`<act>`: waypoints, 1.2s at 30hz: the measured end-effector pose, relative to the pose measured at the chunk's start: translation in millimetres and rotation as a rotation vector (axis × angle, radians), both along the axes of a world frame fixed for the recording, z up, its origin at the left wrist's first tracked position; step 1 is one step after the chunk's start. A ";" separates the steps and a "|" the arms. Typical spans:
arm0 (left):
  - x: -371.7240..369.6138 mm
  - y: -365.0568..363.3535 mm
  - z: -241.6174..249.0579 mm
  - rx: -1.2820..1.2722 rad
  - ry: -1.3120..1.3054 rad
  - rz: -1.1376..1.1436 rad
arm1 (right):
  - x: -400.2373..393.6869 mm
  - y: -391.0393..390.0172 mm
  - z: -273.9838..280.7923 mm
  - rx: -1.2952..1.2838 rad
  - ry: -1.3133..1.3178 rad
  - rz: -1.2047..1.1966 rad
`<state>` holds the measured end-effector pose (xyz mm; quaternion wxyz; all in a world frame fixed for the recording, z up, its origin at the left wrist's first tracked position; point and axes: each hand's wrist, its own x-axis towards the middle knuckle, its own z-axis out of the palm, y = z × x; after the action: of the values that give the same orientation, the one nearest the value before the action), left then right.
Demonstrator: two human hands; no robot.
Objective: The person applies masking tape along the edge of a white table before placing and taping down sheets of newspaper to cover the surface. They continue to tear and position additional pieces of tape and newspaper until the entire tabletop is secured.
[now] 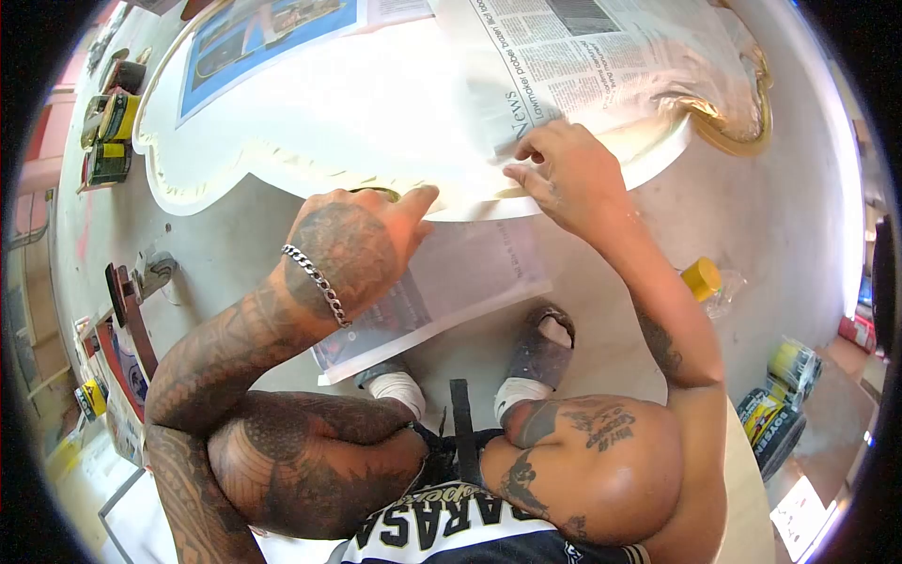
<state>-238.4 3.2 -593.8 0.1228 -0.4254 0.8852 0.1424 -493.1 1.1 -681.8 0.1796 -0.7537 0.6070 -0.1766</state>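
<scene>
Workshop floor (pixel 221 249) with paint cans (pixel 770 428)

Newsprint reads "News"

The newspaper sheet (pixel 587 80) carries "News" in large letters, beside a headline that reads "Lawmaker probes brazen illicit" before its last part blurs. The shirt (pixel 442 531) shows "ARASA" in big block letters; the letter in front of them is unclear. A can (pixel 770 434) at the right bears "BOYSEN". Lettering on the tattooed leg (pixel 611 461), the yellow-labelled cans (pixel 116 117) and the lower printed sheet (pixel 470 282) is too small or blurred to read.
</scene>
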 end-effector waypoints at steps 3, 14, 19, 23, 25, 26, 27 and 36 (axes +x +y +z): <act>2.4 0.7 -3.6 -0.035 0.048 0.030 | 7.5 -0.5 -0.7 0.060 -0.002 0.007; -3.9 -2.4 0.4 0.011 -0.063 0.067 | 18.1 -1.7 -0.7 0.138 0.067 -0.066; -1.0 -0.3 -3.1 -0.065 0.039 0.034 | 16.9 -2.7 -3.2 0.135 0.072 -0.053; -3.2 3.0 -2.7 -0.057 0.060 0.007 | 18.4 -2.5 -3.1 0.129 0.094 -0.057; -3.9 4.8 -2.6 -0.072 0.078 -0.030 | 19.7 -2.7 -2.4 0.130 0.110 -0.055; -3.6 6.2 -4.9 -0.092 0.094 -0.063 | 19.4 -3.0 -1.6 0.135 0.115 -0.053; -3.7 6.9 -6.9 -0.113 0.110 -0.097 | 19.1 -4.0 -0.9 0.141 0.119 -0.051; -13.6 14.1 -4.2 -0.107 0.216 -0.175 | 16.8 -7.4 -2.6 0.149 0.066 -0.068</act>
<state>-252.0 17.3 -598.0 0.0160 -0.3349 0.9333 0.1286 -476.3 -6.3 -684.4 0.2089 -0.7225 0.6494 -0.1118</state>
